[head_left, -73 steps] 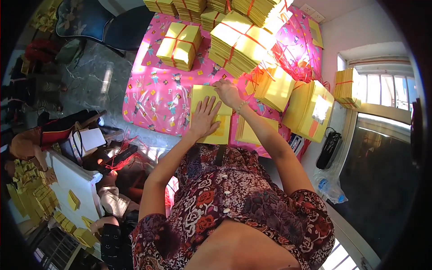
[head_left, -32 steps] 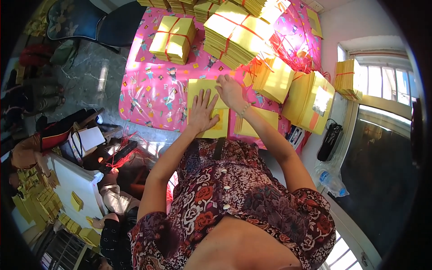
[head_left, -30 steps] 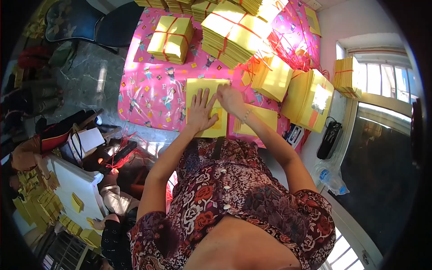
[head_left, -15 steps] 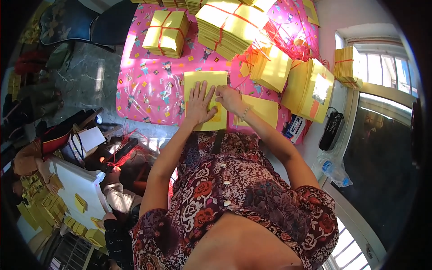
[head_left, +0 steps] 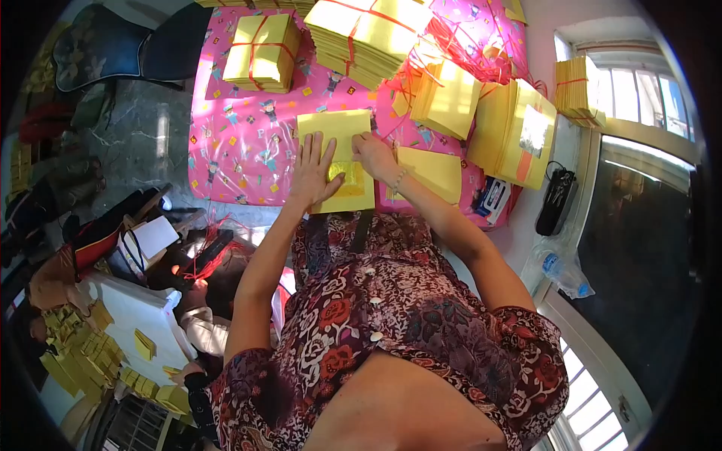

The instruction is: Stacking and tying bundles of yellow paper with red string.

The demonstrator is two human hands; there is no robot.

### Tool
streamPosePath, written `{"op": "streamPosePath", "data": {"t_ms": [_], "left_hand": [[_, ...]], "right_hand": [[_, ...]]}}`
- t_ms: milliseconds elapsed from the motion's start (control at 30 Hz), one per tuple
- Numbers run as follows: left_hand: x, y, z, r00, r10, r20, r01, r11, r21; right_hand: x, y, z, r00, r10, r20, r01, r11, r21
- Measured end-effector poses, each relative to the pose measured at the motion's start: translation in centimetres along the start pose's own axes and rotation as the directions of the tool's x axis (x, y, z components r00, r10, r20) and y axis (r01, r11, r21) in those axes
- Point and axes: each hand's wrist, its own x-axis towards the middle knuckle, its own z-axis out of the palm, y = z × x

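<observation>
Yellow tied bundles (head_left: 263, 51) (red string) crowd the pink cloth (head_left: 241, 150).

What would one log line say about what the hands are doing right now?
left hand: flat on yellow paper stack | right hand: pressing same stack | surface: pink patterned cloth | nearby: tied yellow bundle

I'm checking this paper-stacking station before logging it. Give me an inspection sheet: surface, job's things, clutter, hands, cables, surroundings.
Surface: pink patterned plastic table cover, bare at its left part.
Job's things: flat stack of yellow paper sheets lying in front of the person; second yellow sheet pile just right of it.
Clutter: yellow bundles tied with red string at the far side; loose red string at far right.
Hands: left hand flat, fingers spread on the stack; right hand pressing its right edge.
Cables: nothing seen.
Surroundings: window at right; clear plastic bottle on the sill; more yellow paper at lower left.
</observation>
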Motion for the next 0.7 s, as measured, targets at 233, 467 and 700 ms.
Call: {"op": "streamPosePath", "data": {"t_ms": [233,467,700], "left_hand": [[0.5,-0.6,0.4,0.999,0.036,-0.038,-0.037,0.999,-0.018],[2.1,-2.4,-1.2,0.943,-0.158,-0.292,0.083,0.964,-0.251],[3.8,-1.8,-2.5,0.745,-0.664,0.059,0.498,0.496,-0.711]], "right_hand": [[-0.2,-0.4,-0.8,0.996,-0.072,-0.052,0.075,0.996,0.04],[0.2,-0.7,-0.3,0.911,-0.412,0.002,0.317,0.697,-0.643],[-0.1,-1.1,-2.1,0.824,-0.538,-0.175,0.354,0.732,-0.582]]}}
